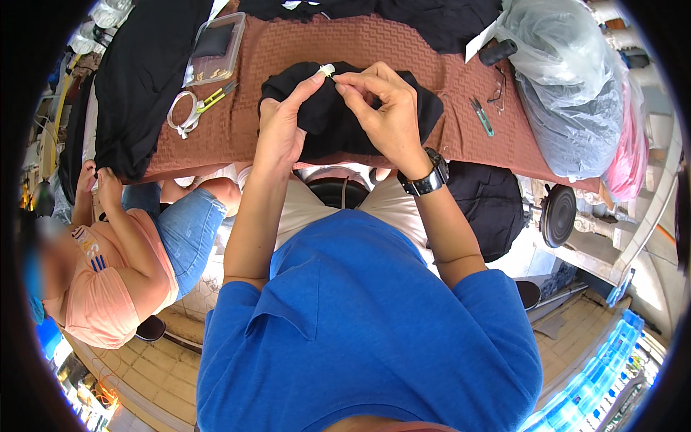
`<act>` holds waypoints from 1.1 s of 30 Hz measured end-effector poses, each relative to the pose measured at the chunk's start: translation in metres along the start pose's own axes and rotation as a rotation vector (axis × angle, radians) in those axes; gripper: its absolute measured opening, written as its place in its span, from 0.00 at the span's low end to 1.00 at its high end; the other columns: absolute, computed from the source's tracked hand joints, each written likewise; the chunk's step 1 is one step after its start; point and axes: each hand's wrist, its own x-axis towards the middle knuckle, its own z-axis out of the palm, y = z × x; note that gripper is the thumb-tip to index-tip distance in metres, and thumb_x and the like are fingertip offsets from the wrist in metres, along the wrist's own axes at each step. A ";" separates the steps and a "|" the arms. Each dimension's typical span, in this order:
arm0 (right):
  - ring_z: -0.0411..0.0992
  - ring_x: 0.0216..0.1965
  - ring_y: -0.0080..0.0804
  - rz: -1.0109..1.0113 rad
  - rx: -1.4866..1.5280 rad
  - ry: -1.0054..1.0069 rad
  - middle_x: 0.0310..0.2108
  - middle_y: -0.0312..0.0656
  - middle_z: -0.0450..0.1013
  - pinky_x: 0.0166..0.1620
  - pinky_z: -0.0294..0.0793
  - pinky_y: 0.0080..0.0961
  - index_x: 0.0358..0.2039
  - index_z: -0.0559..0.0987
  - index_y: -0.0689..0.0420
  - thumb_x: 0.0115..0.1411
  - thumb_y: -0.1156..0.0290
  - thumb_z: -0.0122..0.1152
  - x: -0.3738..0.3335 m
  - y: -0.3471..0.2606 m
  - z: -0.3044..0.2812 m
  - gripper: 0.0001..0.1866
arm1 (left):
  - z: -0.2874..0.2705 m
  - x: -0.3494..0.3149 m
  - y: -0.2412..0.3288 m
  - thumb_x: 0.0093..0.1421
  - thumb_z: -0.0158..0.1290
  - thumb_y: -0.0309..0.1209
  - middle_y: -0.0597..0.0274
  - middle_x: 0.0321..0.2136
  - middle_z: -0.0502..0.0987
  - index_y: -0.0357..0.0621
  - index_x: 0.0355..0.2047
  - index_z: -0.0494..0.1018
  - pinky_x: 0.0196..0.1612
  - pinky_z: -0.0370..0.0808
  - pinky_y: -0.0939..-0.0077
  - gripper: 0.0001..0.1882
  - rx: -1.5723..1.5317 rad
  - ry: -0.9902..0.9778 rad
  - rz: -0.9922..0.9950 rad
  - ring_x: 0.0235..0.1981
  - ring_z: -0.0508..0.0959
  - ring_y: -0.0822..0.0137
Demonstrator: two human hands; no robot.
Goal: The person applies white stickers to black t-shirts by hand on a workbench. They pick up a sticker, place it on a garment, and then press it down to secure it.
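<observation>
A bunched black cloth [353, 108] lies on the table in front of me. My left hand [286, 126] grips its left part, thumb on top, the other fingers mostly hidden. Beside the thumb tip is a small white and yellowish piece [327, 70]; its kind is too small to tell. Close to it on the right, my right hand [385, 104] is closed in a pinch over the cloth. Whatever its fingertips hold is too fine to make out. A black watch [426, 176] sits on my right wrist.
A brown textured tablecloth [281, 43] covers the table. At left are a clear plastic box [219, 50], yellow thread snips [214, 98] and a white coil [183, 114]. Green snips [482, 117], a black thread spool [498, 52] and a large plastic bag [568, 93] lie right. A person [119, 266] sits left, handling black fabric.
</observation>
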 end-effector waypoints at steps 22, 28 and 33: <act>0.73 0.23 0.33 0.045 -0.106 -0.064 0.26 0.44 0.73 0.29 0.73 0.27 0.36 0.86 0.63 0.56 0.81 0.67 0.006 -0.004 -0.004 0.07 | -0.002 0.016 -0.018 0.58 0.68 0.28 0.68 0.27 0.81 0.33 0.28 0.83 0.31 0.71 0.85 0.09 0.374 0.103 0.323 0.26 0.75 0.81; 0.76 0.25 0.40 0.001 -0.171 -0.104 0.24 0.46 0.73 0.30 0.74 0.33 0.32 0.84 0.65 0.54 0.80 0.67 0.014 -0.003 -0.006 0.04 | 0.012 0.004 -0.012 0.60 0.66 0.25 0.66 0.31 0.83 0.31 0.31 0.82 0.35 0.74 0.84 0.08 0.575 0.142 0.394 0.30 0.78 0.79; 0.78 0.37 0.45 0.088 -0.139 -0.226 0.36 0.50 0.75 0.41 0.78 0.35 0.46 0.80 0.64 0.53 0.73 0.73 0.026 -0.006 -0.012 0.20 | 0.012 0.004 -0.009 0.60 0.65 0.25 0.64 0.35 0.84 0.31 0.37 0.82 0.39 0.75 0.81 0.09 0.682 0.029 0.502 0.33 0.80 0.77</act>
